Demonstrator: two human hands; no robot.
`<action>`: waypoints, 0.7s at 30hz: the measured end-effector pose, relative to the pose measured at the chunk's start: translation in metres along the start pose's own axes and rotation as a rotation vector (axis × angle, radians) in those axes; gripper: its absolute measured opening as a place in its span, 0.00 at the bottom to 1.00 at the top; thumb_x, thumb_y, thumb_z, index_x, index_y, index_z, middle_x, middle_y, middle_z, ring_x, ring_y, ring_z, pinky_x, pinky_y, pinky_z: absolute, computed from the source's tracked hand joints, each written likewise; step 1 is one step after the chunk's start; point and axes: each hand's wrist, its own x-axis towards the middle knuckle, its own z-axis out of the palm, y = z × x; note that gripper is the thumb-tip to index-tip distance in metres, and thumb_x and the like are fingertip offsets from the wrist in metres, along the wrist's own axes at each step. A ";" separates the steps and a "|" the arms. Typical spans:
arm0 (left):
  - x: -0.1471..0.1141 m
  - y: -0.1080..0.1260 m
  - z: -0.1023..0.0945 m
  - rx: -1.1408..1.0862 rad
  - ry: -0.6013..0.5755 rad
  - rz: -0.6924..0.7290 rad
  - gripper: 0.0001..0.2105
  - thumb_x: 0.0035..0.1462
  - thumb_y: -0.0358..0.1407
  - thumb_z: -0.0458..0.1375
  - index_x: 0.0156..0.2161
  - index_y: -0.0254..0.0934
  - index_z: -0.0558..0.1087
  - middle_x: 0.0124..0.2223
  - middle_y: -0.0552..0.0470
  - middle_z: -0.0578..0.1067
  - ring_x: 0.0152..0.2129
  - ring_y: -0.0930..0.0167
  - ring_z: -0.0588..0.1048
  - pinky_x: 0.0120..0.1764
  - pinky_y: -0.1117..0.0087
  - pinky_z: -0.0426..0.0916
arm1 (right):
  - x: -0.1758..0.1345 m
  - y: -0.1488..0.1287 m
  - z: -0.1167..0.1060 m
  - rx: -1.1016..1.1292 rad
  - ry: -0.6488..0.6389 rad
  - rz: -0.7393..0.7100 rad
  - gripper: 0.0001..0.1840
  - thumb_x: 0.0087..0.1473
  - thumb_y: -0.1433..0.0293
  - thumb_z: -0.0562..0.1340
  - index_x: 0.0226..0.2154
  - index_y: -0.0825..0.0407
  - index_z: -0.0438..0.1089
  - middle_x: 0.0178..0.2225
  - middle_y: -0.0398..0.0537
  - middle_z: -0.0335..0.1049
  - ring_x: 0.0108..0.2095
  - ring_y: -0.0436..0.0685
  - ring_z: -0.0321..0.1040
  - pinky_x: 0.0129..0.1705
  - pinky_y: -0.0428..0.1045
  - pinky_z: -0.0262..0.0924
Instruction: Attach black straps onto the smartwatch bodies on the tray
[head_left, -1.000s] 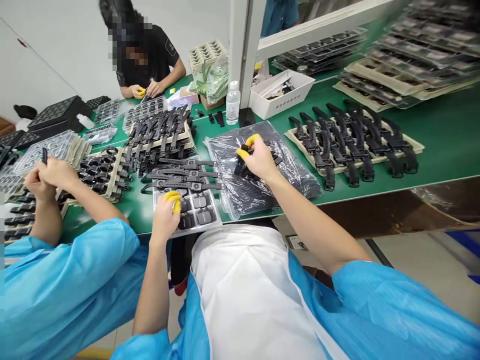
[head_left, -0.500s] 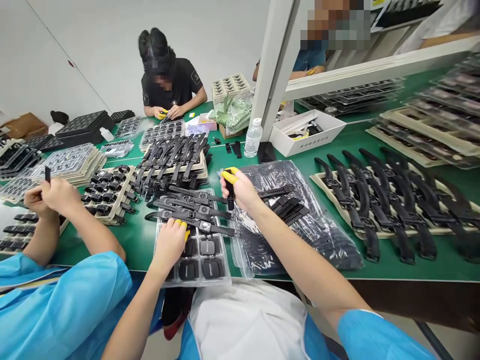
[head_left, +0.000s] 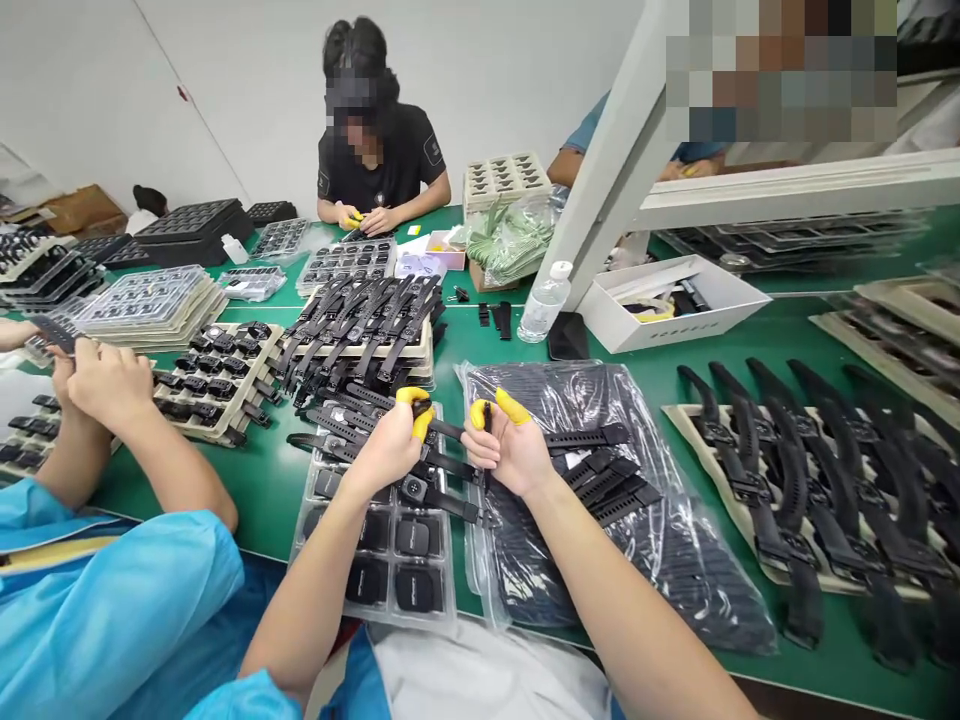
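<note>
Yellow finger cots cover fingertips of both my hands. My left hand [head_left: 390, 445] is closed in a pinch over the clear tray [head_left: 450, 585], with a small dark piece at its fingertips that I cannot make out. My right hand [head_left: 517, 450] grips a black watch strap [head_left: 488, 420], held upright beside the tray and mostly hidden by the fingers. Strapped watches [head_left: 415, 489] lie across the tray's far part, above black square pieces [head_left: 418, 587] in its pockets. Loose straps [head_left: 611, 482] rest on a plastic bag of straps [head_left: 690, 580] under my right hand.
A stack of strapped watches [head_left: 360, 320] stands behind the tray. To the right lies a beige tray [head_left: 694, 440] of strapped watches. A bottle [head_left: 546, 303], a phone [head_left: 568, 337] and a white box [head_left: 675, 310] stand behind the bag. Co-workers sit at left and opposite.
My left hand has risen from the tray and moved right, close to my right hand. The right hand has turned and sits lower, still with the strap. The view has shifted.
</note>
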 end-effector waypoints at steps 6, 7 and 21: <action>-0.008 -0.008 0.000 0.021 0.012 0.220 0.16 0.67 0.29 0.51 0.58 0.36 0.68 0.55 0.40 0.77 0.52 0.63 0.79 0.56 0.59 0.75 | -0.006 0.005 0.006 -0.076 -0.058 0.060 0.28 0.59 0.46 0.65 0.23 0.49 0.60 0.16 0.35 0.47 0.17 0.47 0.39 0.17 0.42 0.40; -0.009 -0.007 -0.001 0.041 0.023 0.251 0.17 0.68 0.29 0.51 0.59 0.36 0.68 0.56 0.40 0.77 0.53 0.63 0.78 0.57 0.58 0.75 | -0.006 0.006 0.007 -0.095 -0.054 0.072 0.28 0.59 0.47 0.65 0.23 0.49 0.60 0.16 0.35 0.49 0.17 0.46 0.40 0.17 0.42 0.40; -0.012 -0.013 0.012 0.279 -0.103 0.383 0.24 0.62 0.23 0.48 0.62 0.34 0.67 0.59 0.40 0.74 0.60 0.61 0.72 0.63 0.55 0.70 | -0.012 0.026 0.014 -0.252 0.039 0.133 0.18 0.55 0.56 0.71 0.32 0.49 0.64 0.21 0.37 0.61 0.15 0.43 0.45 0.15 0.40 0.36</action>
